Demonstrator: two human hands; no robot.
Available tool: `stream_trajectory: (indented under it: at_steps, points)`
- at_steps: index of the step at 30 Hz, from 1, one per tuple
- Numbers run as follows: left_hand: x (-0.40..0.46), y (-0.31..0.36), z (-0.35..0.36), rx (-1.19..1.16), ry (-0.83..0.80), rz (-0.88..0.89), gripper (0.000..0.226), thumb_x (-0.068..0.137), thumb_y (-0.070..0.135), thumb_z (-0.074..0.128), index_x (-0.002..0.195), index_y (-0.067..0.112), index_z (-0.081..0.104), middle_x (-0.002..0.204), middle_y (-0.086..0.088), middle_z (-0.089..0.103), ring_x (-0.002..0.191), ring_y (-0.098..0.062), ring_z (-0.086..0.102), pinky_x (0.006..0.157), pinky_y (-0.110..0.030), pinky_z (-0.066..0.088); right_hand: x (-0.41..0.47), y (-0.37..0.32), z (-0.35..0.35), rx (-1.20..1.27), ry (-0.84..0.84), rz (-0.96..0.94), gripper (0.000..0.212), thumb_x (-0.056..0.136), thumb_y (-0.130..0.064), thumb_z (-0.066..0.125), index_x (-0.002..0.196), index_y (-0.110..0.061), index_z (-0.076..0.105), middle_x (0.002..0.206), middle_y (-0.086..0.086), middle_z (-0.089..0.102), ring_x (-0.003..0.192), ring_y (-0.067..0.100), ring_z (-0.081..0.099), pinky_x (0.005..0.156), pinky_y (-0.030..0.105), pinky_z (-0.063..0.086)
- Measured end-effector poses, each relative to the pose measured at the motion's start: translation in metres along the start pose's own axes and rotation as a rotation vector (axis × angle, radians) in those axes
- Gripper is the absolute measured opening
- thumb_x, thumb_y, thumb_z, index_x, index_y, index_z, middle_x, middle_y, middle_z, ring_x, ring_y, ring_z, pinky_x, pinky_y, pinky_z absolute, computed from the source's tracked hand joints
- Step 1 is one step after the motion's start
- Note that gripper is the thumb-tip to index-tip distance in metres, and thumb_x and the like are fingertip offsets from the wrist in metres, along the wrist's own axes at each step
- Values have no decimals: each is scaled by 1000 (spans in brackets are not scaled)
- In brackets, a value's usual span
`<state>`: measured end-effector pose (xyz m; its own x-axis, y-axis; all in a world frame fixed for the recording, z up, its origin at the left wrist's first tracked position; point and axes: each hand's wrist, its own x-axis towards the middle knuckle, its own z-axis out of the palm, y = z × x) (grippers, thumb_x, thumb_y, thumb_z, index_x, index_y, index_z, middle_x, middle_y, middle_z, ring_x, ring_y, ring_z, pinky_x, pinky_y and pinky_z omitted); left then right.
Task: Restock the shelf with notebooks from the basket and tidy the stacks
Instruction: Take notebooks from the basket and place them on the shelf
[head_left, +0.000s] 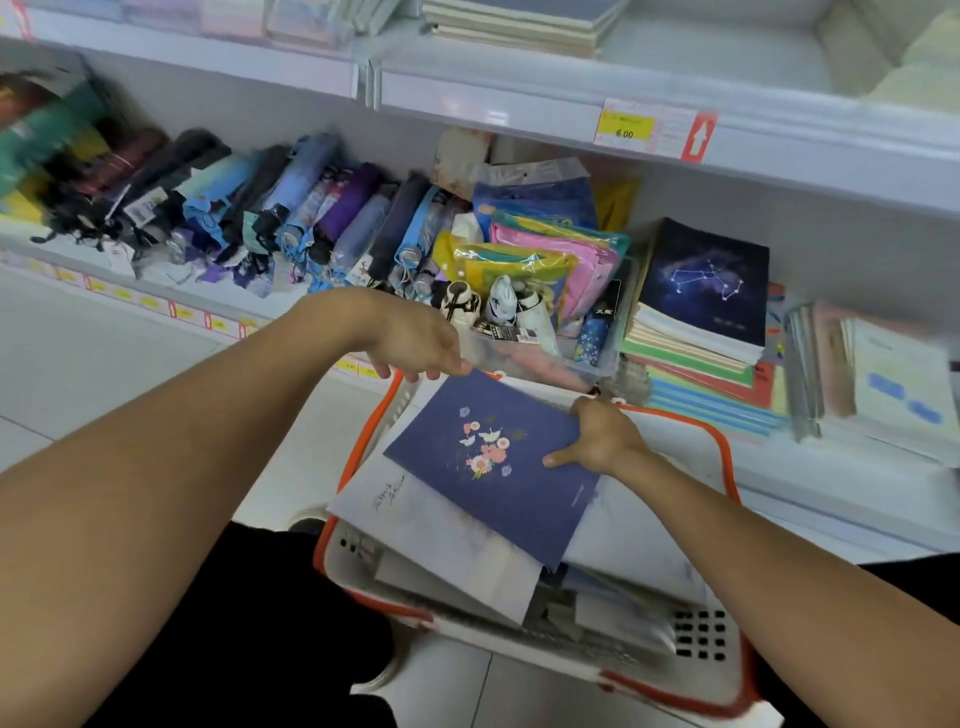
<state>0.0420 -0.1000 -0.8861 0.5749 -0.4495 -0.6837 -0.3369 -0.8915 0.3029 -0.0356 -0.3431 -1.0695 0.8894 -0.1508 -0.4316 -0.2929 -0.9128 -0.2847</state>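
Note:
A white basket with an orange rim (724, 447) stands on the floor below me and holds several notebooks. On top lies a dark blue notebook with a flower print (488, 467), over a pale one with handwriting (415, 519). My right hand (602, 434) grips the blue notebook's right edge, thumb on its cover. My left hand (415, 338) hovers at the notebook's far corner, fingers loosely curled; contact is unclear. On the shelf at the right sits a stack of notebooks topped by a dark constellation cover (706, 283).
Folded umbrellas (270, 208) fill the shelf at left. A clear bin of packaged items (540, 260) sits beside the notebook stack. More pale notebooks (893, 384) lie at far right. An upper shelf carries a yellow price tag (625, 127). White tiled floor lies at left.

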Motion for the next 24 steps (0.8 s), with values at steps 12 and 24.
stream_trajectory:
  at_steps: [12,24]
  points:
    - [-24,-11,-3,-358,-75,-221,96,71,85,40,134,13,50,128,-14,60,103,-35,66,85,-47,57,-22,-14,-63,1549,-107,-242,36,65,-28,82,93,-18,62,94,3,75,77,16,73,59,30,60]
    - [-21,-13,-23,-609,577,-4,26,89,16,68,114,8,64,103,-8,71,88,-26,68,78,-39,56,-17,10,5,62,-175,-84,129,55,-48,94,157,-17,21,161,3,25,146,22,28,117,32,27]
